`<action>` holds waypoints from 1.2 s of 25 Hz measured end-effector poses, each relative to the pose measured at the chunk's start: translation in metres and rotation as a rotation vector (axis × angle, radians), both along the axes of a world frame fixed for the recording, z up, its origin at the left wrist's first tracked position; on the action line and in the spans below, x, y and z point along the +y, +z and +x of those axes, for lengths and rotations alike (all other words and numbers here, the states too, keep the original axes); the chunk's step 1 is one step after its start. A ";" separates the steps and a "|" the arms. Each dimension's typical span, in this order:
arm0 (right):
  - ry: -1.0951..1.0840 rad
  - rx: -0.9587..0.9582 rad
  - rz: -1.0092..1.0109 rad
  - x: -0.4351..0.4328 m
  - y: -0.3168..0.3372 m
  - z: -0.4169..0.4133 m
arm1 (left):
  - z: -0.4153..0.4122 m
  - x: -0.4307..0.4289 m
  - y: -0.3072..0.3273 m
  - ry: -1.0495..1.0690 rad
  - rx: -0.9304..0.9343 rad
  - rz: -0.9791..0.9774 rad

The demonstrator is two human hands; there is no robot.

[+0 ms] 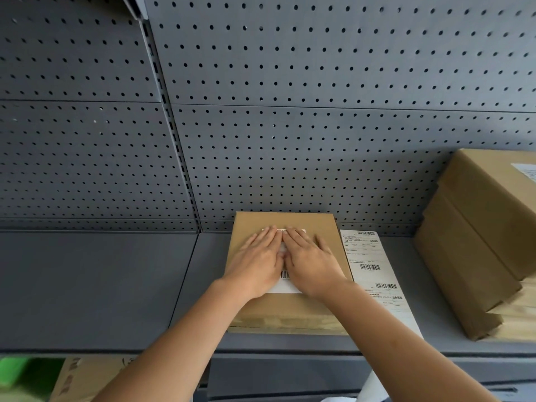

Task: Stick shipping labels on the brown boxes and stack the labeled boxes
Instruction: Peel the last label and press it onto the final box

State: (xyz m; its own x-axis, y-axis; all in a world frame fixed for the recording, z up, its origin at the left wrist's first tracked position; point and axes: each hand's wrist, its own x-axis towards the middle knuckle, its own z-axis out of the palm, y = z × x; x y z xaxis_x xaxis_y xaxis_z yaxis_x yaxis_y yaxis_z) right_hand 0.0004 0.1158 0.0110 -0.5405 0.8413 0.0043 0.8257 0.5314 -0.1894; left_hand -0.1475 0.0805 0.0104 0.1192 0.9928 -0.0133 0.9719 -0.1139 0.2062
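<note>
Covering brown box's white label: flat hands.

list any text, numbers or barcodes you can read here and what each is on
No text here can be quoted.
Label under both hands on the brown box: barcode showing, print too small.
Strip of labels on the shelf beside the box: three barcodes and lines of print, too blurred to read.
Label on top of the stack of boxes: blurred and cut off.
Cardboard below the shelf: dark marks, unreadable.

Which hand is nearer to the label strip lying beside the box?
Right. The right hand presses the box top next to the strip; the left hand lies beyond it, farther away.
</note>
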 end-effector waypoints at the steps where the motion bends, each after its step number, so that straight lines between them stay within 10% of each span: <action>1: -0.002 -0.020 -0.002 0.000 -0.001 0.000 | 0.000 0.000 -0.001 0.003 0.008 0.000; 30: -0.127 -0.006 -0.025 -0.049 -0.007 0.048 | -0.013 -0.062 0.001 0.094 0.030 -0.050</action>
